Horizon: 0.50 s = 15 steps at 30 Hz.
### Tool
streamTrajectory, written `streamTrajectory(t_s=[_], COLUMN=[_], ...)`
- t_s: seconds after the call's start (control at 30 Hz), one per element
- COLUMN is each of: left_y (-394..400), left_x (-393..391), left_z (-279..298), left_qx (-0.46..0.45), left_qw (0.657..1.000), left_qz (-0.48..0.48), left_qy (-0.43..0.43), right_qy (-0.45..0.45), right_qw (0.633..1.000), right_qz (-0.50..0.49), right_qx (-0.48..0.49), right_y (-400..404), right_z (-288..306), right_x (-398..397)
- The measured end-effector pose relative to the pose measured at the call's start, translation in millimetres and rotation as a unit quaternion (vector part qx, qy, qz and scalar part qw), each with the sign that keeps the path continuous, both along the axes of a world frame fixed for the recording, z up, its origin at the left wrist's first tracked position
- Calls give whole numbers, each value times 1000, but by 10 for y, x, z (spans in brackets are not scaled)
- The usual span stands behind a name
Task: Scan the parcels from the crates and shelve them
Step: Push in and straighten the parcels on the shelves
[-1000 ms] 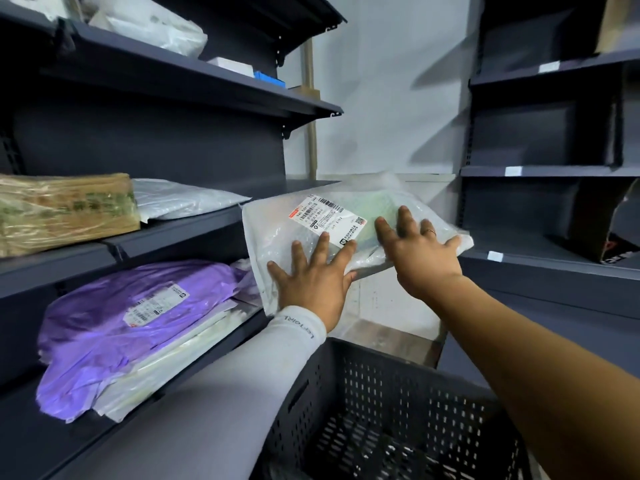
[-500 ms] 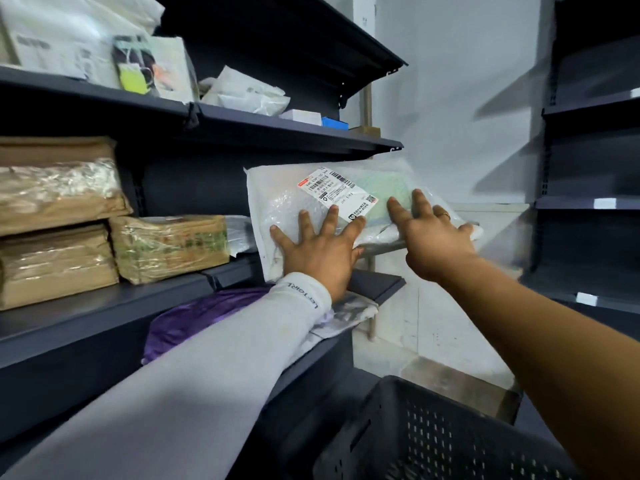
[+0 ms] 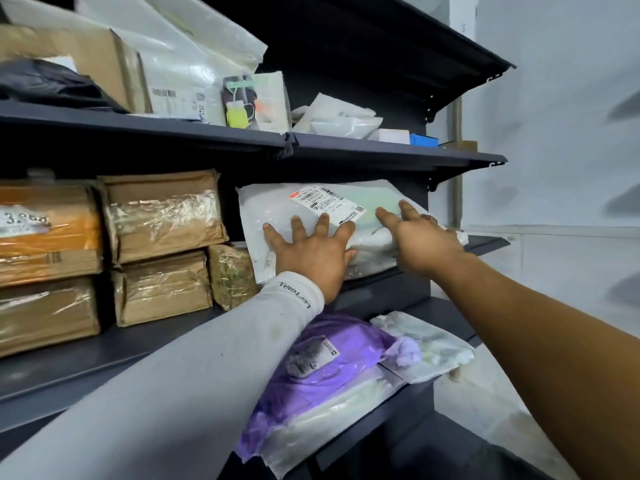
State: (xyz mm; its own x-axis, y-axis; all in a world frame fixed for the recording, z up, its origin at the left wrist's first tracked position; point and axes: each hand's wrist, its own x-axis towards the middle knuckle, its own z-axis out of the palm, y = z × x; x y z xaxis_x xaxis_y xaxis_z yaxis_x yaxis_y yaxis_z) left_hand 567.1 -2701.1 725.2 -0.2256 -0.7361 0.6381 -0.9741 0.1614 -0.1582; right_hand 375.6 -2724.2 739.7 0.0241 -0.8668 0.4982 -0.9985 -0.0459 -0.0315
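A dark grey metal shelving unit fills the left and centre of the view, its tiers running back toward a corner of the room. Each shelf is a flat steel board with a folded front lip, carried on slotted brackets at the far end. Behind that far end stands a thin upright post, tan in colour. To the right of the shelving rises a plain pale wall, lit evenly, with soft grey shadows blurred across it. A faint horizontal ledge line crosses this wall. Below the shelving's lowest visible tier lies a pale floor.
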Motion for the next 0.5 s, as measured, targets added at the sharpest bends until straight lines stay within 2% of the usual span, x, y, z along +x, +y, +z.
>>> streamTrajectory(t_s=[0.1, 0.23, 0.37, 0.5], left_y=[-207, -420, -591, -724], left_x=[72, 173, 173, 156], left_z=[45, 61, 103, 128], left_qx=[-14, -50, -122, -150], left_qw=[1000, 998, 989, 978], left_qz=[13, 43, 56, 75], left_qy=[0, 7, -63, -120], right_qy=[-18, -62, -112, -157], right_qw=[999, 995, 983, 968], right_qz=[31, 64, 79, 106], right_qx=[2, -46, -120, -162], right_y=[-269, -567, -763, -887], right_z=[29, -79, -304, -501], right_x=[88, 246, 361, 467])
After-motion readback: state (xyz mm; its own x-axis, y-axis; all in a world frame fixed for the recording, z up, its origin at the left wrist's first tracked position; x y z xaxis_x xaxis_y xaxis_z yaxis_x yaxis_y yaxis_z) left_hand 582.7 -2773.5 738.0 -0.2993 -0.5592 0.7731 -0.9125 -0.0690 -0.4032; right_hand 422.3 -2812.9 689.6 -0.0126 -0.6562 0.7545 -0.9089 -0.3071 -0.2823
